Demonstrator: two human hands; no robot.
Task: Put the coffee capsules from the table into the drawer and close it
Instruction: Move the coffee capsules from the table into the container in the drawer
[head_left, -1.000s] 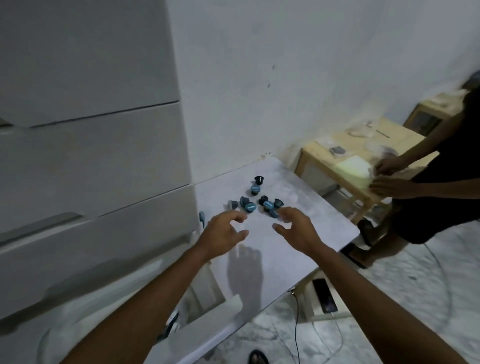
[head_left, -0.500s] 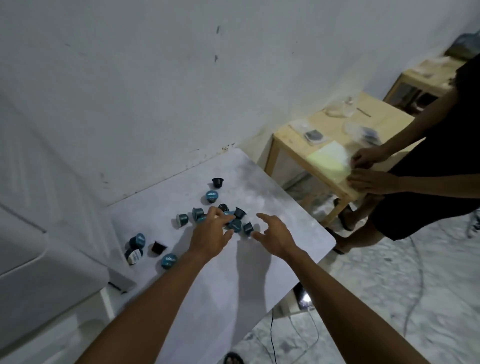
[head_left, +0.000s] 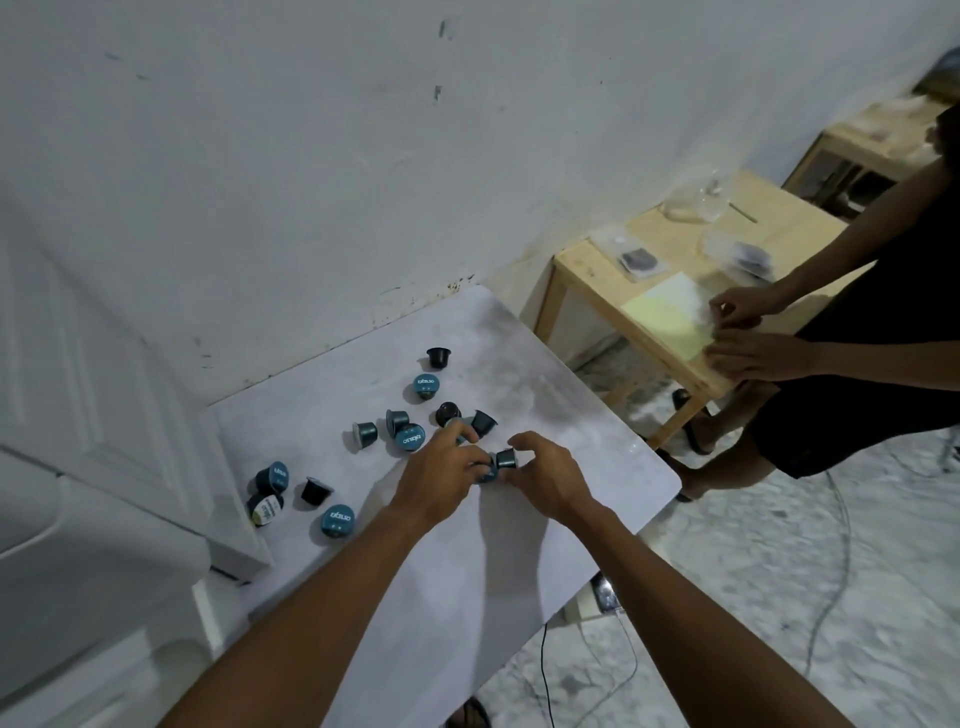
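Note:
Several dark and teal coffee capsules lie scattered on the white table (head_left: 467, 571). One group sits at the left, with a teal-lidded capsule (head_left: 337, 521) nearest me. Another group (head_left: 410, 435) lies mid-table, and a black capsule (head_left: 439, 356) stands farthest back. My left hand (head_left: 441, 475) and my right hand (head_left: 545, 475) meet over the middle cluster, fingers curled around a dark capsule (head_left: 505, 459) between them. My left fingers cover further capsules. The white drawer unit (head_left: 78, 519) stands at the left; its drawer opening is out of sight.
A white wall runs behind the table. To the right stands a wooden side table (head_left: 675, 270) with bags and a paper sheet, where another person (head_left: 857, 338) works with both hands. Cables trail over the marble floor (head_left: 779, 597) below.
The view swung right, away from the drawers, and closed in on the table. Both my hands went forward and came together on the middle capsules.

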